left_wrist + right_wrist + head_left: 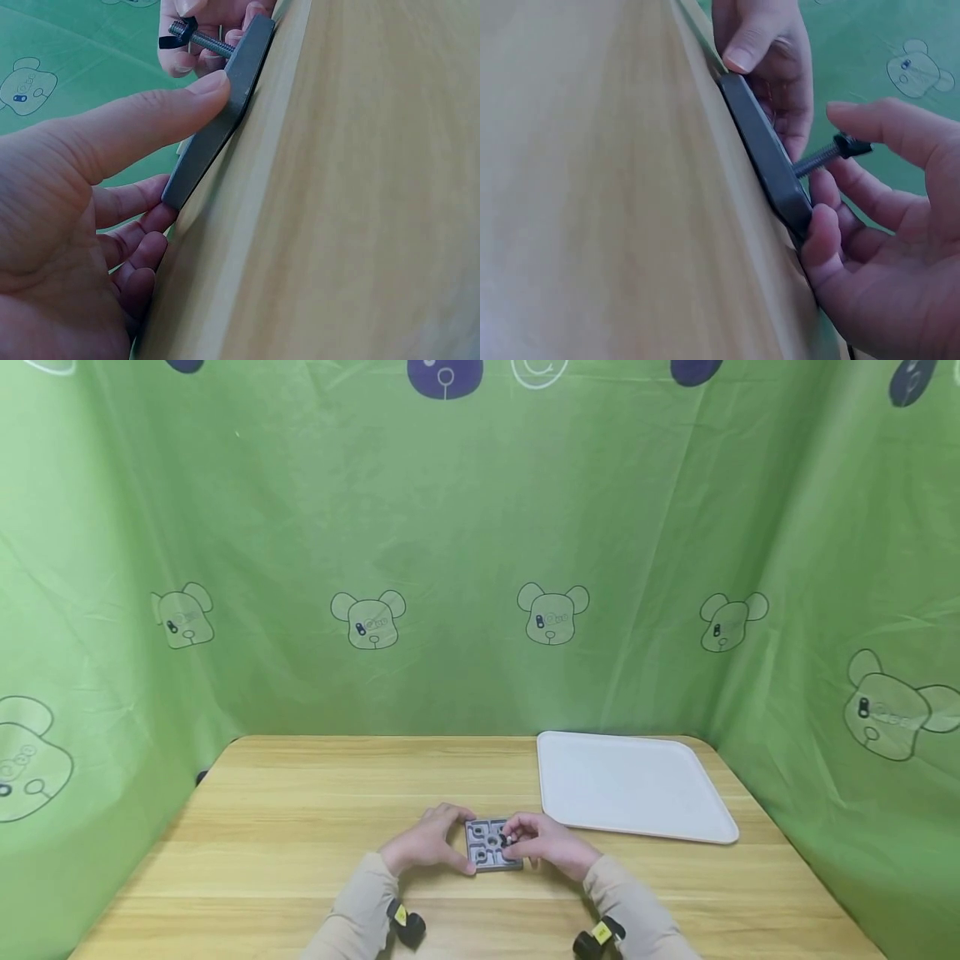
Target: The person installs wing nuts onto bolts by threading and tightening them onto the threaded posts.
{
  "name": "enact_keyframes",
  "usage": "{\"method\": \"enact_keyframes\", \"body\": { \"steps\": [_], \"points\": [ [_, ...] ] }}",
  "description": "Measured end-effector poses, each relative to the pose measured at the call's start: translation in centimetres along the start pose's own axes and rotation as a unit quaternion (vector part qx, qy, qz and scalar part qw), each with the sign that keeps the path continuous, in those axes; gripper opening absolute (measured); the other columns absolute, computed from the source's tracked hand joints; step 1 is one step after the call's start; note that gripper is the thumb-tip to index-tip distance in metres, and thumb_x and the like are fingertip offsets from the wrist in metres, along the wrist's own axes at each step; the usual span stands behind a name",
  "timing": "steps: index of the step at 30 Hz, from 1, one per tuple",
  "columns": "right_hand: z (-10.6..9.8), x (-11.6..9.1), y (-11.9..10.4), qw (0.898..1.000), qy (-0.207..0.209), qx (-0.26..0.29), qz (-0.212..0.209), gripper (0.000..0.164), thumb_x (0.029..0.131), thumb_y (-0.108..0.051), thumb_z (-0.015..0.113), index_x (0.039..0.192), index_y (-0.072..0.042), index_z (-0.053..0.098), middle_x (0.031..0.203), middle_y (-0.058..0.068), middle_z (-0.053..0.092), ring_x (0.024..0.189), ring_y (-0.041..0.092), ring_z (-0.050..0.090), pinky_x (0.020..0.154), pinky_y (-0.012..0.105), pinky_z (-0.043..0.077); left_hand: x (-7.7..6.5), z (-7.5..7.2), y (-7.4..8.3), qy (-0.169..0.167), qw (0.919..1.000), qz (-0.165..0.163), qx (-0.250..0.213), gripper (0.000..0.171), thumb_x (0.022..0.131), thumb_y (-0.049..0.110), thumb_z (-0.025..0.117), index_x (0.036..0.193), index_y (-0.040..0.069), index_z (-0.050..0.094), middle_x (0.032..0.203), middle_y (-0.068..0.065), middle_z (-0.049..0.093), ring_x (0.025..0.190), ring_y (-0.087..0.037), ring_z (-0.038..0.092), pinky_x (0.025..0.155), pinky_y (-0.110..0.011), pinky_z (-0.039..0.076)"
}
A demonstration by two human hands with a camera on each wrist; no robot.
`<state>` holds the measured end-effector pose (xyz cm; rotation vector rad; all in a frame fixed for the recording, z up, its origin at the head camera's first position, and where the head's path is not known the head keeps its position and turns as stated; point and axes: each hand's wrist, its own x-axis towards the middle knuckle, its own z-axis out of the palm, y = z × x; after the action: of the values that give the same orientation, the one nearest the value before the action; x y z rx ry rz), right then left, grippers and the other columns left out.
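A grey square plate with moulded recesses lies on the table close before me. My left hand grips its left side, thumb on the near edge and fingers at the far side. From the plate's right part a threaded bolt sticks up, with a black wing nut near its free end. My right hand is around the bolt; one outstretched finger is right by the wing nut. Another digit rests by the plate's edge, the remaining fingers bent behind the bolt.
A white tray lies at the back right of the wooden table. Green curtains with bear prints hang behind and at both sides. Each wrist carries a black camera on a strap over a beige sleeve.
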<state>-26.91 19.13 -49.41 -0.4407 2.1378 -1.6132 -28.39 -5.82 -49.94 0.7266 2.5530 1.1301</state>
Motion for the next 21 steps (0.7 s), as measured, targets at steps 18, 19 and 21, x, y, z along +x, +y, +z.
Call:
{"method": "enact_keyframes", "body": {
  "steps": [18,19,21],
  "points": [
    [-0.68,-0.03,0.48,0.999,-0.016,0.027,-0.007,0.031,0.080,0.000,0.055,0.110,0.009,0.057,0.100,0.003,0.058,0.080,0.011,0.049,0.060,0.017,0.043,-0.09,0.03,0.07,0.003,1.0000,0.002,0.004,0.082,0.062,0.031,0.087,0.133,0.010,0.053,0.141,-0.011,0.049,0.130,-0.033,0.041,0.112,-0.060,0.031],
    [-0.67,-0.04,0.45,0.999,-0.015,0.028,-0.006,0.030,0.081,0.000,0.055,0.110,0.009,0.057,0.100,0.002,0.058,0.079,0.011,0.049,0.060,0.017,0.043,-0.09,0.03,0.07,0.003,1.0000,0.002,0.005,0.082,0.062,0.031,0.087,0.134,0.010,0.052,0.140,-0.011,0.049,0.130,-0.033,0.041,0.112,-0.060,0.031],
    [-0.62,-0.06,0.41,1.000,-0.013,0.027,-0.005,0.030,0.082,-0.001,0.055,0.110,0.009,0.056,0.100,0.002,0.057,0.079,0.011,0.048,0.060,0.017,0.043,-0.09,0.04,0.08,0.003,1.0000,0.001,0.005,0.082,0.062,0.031,0.087,0.134,0.010,0.052,0.140,-0.011,0.049,0.130,-0.033,0.041,0.112,-0.060,0.032]
  ]
}}
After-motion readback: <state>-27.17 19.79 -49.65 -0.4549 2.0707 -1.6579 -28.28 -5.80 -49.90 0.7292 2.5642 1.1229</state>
